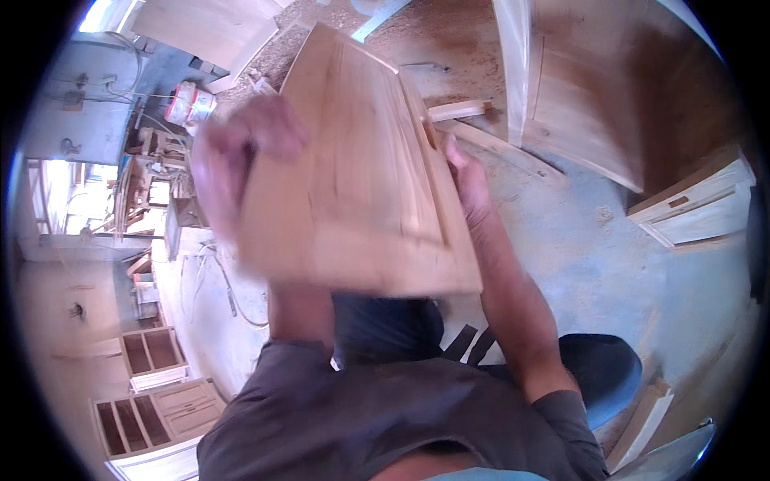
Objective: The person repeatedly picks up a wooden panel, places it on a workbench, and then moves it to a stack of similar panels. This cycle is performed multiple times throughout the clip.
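Observation:
A pale wooden cabinet door (345, 160) with a raised centre panel is held up in front of me, tilted, its lower edge blurred. My left hand (249, 144), smeared by motion, curls around the door's left edge with its fingers over the face. At the opposite edge, my right hand (469, 180) grips the door with the thumb up beside a slot cut in the edge. The fingers behind the door are hidden. Part of my left forearm disappears behind it too.
Wooden offcuts (505, 148) lie on the dusty floor beyond my right hand. A large wooden cabinet carcass (593, 88) stands at the far right, near another panelled piece (698, 204). At the left are a white and red bucket (191, 104), a hose (228, 289) and cabinets (160, 413).

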`<state>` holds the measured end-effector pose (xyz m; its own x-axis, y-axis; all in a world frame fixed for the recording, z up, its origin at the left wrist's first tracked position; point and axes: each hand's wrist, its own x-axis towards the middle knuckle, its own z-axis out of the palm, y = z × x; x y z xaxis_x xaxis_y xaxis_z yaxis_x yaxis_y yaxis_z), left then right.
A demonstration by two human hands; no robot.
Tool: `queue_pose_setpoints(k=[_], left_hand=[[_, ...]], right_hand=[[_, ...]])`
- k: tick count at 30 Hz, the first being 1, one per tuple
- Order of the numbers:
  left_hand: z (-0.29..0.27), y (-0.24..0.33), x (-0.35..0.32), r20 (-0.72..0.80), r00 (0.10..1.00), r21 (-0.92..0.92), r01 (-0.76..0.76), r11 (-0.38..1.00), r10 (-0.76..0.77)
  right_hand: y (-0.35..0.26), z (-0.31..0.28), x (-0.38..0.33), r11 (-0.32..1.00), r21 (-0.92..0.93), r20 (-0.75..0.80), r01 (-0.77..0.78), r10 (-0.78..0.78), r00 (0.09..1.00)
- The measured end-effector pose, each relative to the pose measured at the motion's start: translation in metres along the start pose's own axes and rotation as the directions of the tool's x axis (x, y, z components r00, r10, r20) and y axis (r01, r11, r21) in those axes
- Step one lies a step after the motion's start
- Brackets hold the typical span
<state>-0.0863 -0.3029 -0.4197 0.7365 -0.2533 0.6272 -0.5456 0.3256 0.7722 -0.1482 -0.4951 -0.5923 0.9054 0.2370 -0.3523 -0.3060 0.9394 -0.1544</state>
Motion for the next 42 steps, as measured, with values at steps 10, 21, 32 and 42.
queue_pose_setpoints(k=[10,21,32,42], left_hand=[[-0.009,0.037,-0.013,-0.22,0.902,0.307,0.427,0.851,-0.373],[0.006,-0.021,0.011,-0.095,0.936,0.402,0.347,0.847,-0.339],[0.138,-0.114,0.019,0.186,0.922,0.587,0.172,0.791,-0.339],[0.208,-0.182,0.001,0.211,0.926,0.59,0.134,0.796,-0.312]], right_hand=[[-0.025,0.013,0.001,0.886,-0.331,0.302,0.326,-0.228,0.926],[-0.107,0.055,-0.062,0.406,-0.631,0.474,0.661,-0.473,0.743],[-0.209,-0.023,-0.135,-0.2,-0.973,0.228,0.119,-0.723,0.652],[-0.278,-0.056,-0.178,-0.403,-0.876,0.211,-0.264,-0.813,0.542]])
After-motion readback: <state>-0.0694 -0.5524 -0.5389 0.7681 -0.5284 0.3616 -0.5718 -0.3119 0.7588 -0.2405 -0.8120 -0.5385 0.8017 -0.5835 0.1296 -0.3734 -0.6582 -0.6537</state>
